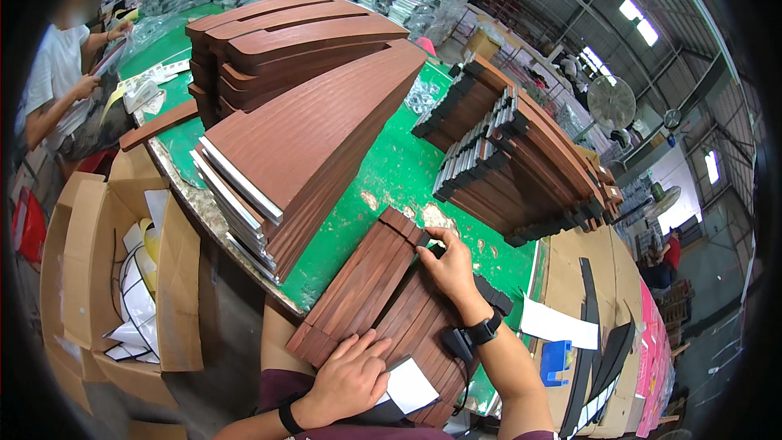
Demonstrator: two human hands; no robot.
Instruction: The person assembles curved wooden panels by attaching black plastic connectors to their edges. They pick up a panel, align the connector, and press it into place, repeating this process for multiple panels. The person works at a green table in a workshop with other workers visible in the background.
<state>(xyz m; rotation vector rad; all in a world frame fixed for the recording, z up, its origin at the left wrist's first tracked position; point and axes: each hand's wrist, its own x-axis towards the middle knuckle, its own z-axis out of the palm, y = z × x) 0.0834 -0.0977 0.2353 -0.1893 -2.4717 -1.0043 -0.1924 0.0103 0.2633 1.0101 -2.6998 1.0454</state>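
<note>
Left hand (350,379): fingers extended, lying flat across the lower part of the brown wood-grain slats (353,297), pressing rather than clasping; black wristband (289,419) at the wrist. White sheet (412,386) just beside its fingertips, on top of the slats.

Right hand (450,267): at the upper end of the slats, thumb and forefinger curled toward each other with a narrow gap; something dark shows there, but cannot tell whether it is pinched. Dark watch (486,327) on this wrist.

Slats lie side by side in front of the person, at the near edge of the green tabletop (346,224), tilted up to the right; a dark gap runs lengthwise between two groups.

Beyond, left: stack of tapered brown panels (318,126). Beyond, right: bundles of brown slats with black end caps (521,167). Open cardboard box (181,301) stands lower left. Right side: black strips (583,350), small blue bin (555,363). Seated co-worker (65,85) far left.
</note>
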